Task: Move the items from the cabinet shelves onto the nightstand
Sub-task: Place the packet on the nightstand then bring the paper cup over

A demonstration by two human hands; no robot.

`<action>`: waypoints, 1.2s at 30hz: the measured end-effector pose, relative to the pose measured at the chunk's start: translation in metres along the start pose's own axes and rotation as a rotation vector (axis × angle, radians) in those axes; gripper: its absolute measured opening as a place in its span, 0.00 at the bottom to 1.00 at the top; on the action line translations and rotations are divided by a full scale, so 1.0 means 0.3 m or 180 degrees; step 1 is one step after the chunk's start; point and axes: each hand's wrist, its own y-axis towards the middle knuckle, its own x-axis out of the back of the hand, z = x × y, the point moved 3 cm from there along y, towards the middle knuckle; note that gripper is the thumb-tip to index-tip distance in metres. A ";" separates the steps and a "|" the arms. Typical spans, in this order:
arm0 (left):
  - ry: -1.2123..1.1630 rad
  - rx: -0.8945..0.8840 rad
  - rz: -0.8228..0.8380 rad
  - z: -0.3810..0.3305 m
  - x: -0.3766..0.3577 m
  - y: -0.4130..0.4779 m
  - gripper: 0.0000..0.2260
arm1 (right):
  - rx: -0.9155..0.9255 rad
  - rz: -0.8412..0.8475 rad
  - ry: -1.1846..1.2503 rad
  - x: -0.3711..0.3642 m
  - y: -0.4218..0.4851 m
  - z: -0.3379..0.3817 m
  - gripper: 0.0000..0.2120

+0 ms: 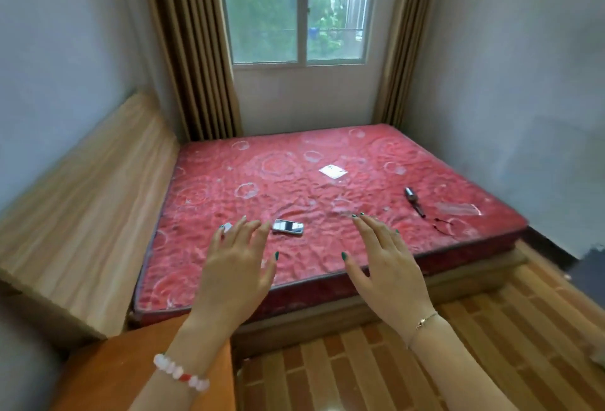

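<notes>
1. The small items lay on the red mattress (229,181). A silver phone (288,226) lay flat near its front edge, a white square packet (333,171) lay at its middle, and a metal cylinder (411,196) with a dark cord (442,224) lay toward its right side.
2. A clear plastic wrapper (458,209) lay just right of the cylinder, close to the mattress's right edge.
3. An orange wooden top (131,368), seemingly the nightstand, stood at the mattress's near left corner.
4. The left hand (234,266) hovered over the front part of the mattress, palm down, with the fingers spread and straight. It held nothing.
5. The right hand (386,263) hovered beside it, also over the front edge, with fingers loose and apart and nothing in them.
6. The phone showed between the two hands.
7. A small white thing (228,226) was half hidden behind the left fingertips, and I cannot tell what it was.
8. The frame cut off the orange top at the bottom, and the left forearm covered part of it.
9. No cabinet was in view.
</notes>
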 end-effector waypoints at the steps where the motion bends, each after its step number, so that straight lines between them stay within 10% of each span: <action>1: -0.0078 -0.0125 -0.0027 -0.076 -0.011 0.018 0.22 | -0.0113 -0.0040 -0.0051 0.049 -0.033 -0.055 0.29; 22: -0.1480 -0.2611 -0.0094 -1.914 -0.004 -0.005 0.21 | -0.2327 -0.1118 -0.1365 1.189 -1.079 -1.027 0.32; 36: -0.1756 -0.3312 -0.0207 -2.721 -0.198 0.200 0.24 | -0.2883 -0.1179 -0.1782 1.456 -1.234 -1.646 0.35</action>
